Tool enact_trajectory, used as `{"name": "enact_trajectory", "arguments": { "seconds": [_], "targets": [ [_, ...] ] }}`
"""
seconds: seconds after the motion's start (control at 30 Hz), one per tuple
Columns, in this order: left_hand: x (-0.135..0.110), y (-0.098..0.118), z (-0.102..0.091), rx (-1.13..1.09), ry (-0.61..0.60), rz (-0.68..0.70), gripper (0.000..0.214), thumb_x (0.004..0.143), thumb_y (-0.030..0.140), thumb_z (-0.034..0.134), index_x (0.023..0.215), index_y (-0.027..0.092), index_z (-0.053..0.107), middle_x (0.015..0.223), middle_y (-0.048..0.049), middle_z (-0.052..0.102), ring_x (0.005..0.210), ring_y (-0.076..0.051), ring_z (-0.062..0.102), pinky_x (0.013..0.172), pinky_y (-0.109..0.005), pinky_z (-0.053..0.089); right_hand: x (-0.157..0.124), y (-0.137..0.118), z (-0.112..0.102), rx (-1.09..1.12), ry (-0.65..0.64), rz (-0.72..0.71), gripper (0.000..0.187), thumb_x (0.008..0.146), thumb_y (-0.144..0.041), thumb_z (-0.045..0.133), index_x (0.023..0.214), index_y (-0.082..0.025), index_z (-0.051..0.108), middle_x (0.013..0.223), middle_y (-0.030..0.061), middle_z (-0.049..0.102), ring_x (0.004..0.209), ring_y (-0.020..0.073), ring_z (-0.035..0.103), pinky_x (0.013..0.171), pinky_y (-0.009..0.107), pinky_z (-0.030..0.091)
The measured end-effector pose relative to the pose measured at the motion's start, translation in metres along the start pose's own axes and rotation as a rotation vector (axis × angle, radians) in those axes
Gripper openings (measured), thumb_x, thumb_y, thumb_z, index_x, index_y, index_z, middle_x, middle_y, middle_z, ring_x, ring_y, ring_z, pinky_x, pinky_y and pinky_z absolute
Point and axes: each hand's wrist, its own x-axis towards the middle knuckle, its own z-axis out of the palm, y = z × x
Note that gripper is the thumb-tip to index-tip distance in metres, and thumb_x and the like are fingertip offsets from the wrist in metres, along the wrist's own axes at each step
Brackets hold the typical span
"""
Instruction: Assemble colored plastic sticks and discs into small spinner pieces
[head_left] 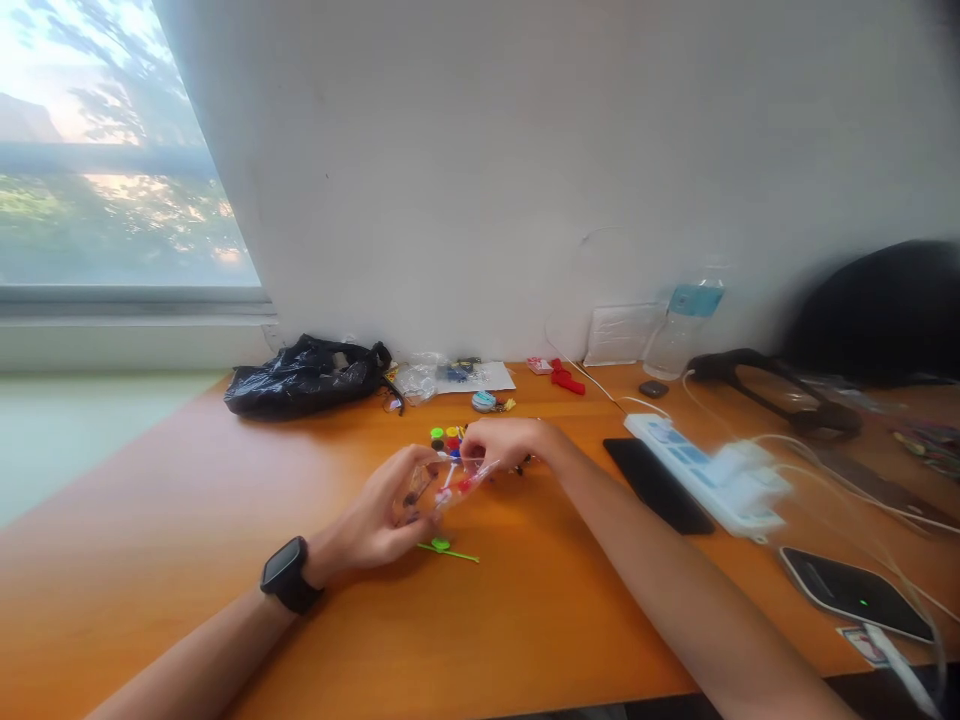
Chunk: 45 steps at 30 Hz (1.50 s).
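Note:
My left hand (375, 515), with a black watch on its wrist, is closed around the side of a clear plastic bag (425, 487). Small white, red and dark pieces show through the plastic. My right hand (504, 442) reaches over the bag's far right side with its fingers curled inward; what they grip is hidden. Beyond the bag sit small round pieces, among them a green one (437, 433) and a yellow one (451, 432). A green round piece (440, 545) and a thin green stick (466, 557) lie on the table beside my left fingertips.
A black plastic bag (307, 378) lies by the wall at the left. On the right are a dark phone (656, 485), a white power strip (679, 455) with cables, a charging pad (851, 590) and a clear bottle (675, 335). A red object (568, 378) lies near the wall.

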Motion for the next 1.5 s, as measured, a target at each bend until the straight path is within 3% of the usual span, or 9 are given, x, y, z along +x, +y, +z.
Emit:
{"name": "enact_trajectory", "arguments": {
  "seconds": [0.2,0.33,0.47,0.6,0.7,0.87,1.07,1.5],
  "targets": [
    [-0.002,-0.003,0.001,0.004,0.005,-0.026,0.052,0.091,0.032,0.070,0.138,0.022,0.050,0.129,-0.0127,0.064,0.110,-0.029,0.066,0.086,-0.035,0.058,-0.015,0.004,-0.016,0.053,-0.014,-0.017,0.042,0.076,-0.055,0.082,0.090,-0.016,0.078,0.081,0.0026,0.074,0.071,0.0154,0.063,0.058,0.023,0.041],
    [-0.002,-0.006,0.001,0.028,0.005,-0.033,0.049,0.092,0.032,0.069,0.137,0.023,0.050,0.126,-0.0116,0.065,0.108,-0.028,0.066,0.087,-0.036,0.057,-0.043,0.010,-0.035,0.062,0.191,-0.040,0.032,0.080,-0.044,0.080,0.093,-0.014,0.080,0.087,0.0053,0.076,0.076,0.0165,0.063,0.061,0.023,0.042],
    [-0.001,-0.008,0.001,0.046,0.022,-0.015,0.047,0.092,0.032,0.069,0.135,0.023,0.051,0.124,-0.0115,0.066,0.109,-0.029,0.066,0.093,-0.039,0.056,-0.076,0.013,-0.050,0.227,0.281,0.004,0.038,0.085,-0.049,0.076,0.101,-0.014,0.075,0.085,0.0058,0.073,0.070,0.0156,0.063,0.061,0.024,0.046],
    [0.000,-0.006,0.002,0.045,0.046,-0.028,0.048,0.091,0.031,0.070,0.135,0.023,0.052,0.125,-0.0112,0.065,0.111,-0.029,0.066,0.095,-0.040,0.055,-0.103,0.001,-0.056,0.295,0.306,-0.050,0.039,0.089,-0.051,0.074,0.106,-0.016,0.074,0.078,0.0019,0.068,0.060,0.0110,0.052,0.055,0.022,0.040],
    [0.000,-0.003,0.002,0.033,0.048,-0.058,0.047,0.091,0.030,0.069,0.134,0.023,0.052,0.124,-0.0106,0.064,0.110,-0.028,0.065,0.094,-0.040,0.056,-0.113,-0.017,-0.057,0.275,0.305,-0.131,0.036,0.093,-0.049,0.071,0.105,-0.015,0.075,0.080,0.0022,0.067,0.065,0.0116,0.053,0.058,0.022,0.041],
    [0.000,-0.002,0.002,0.003,0.044,-0.073,0.048,0.091,0.029,0.069,0.135,0.023,0.052,0.124,-0.0108,0.065,0.109,-0.028,0.066,0.089,-0.038,0.057,-0.108,-0.047,-0.050,0.153,0.266,-0.208,0.030,0.097,-0.041,0.066,0.101,-0.014,0.077,0.079,0.0031,0.069,0.068,0.0129,0.057,0.056,0.022,0.041],
    [-0.001,-0.006,0.002,0.007,0.026,-0.079,0.047,0.093,0.033,0.067,0.136,0.023,0.050,0.127,-0.0123,0.064,0.110,-0.029,0.065,0.088,-0.038,0.057,-0.090,-0.060,-0.038,0.129,0.202,-0.178,0.022,0.095,-0.024,0.060,0.107,-0.014,0.076,0.085,0.0050,0.075,0.068,0.0136,0.065,0.055,0.020,0.046],
    [0.002,0.000,0.001,0.020,0.093,-0.039,0.042,0.089,0.037,0.072,0.126,0.021,0.059,0.109,-0.0091,0.068,0.096,-0.026,0.066,0.082,-0.037,0.056,-0.090,-0.074,-0.030,0.184,0.167,-0.183,0.021,0.098,-0.025,0.061,0.116,-0.018,0.067,0.083,0.0029,0.074,0.064,0.0126,0.066,0.057,0.020,0.052]
  ]
}}
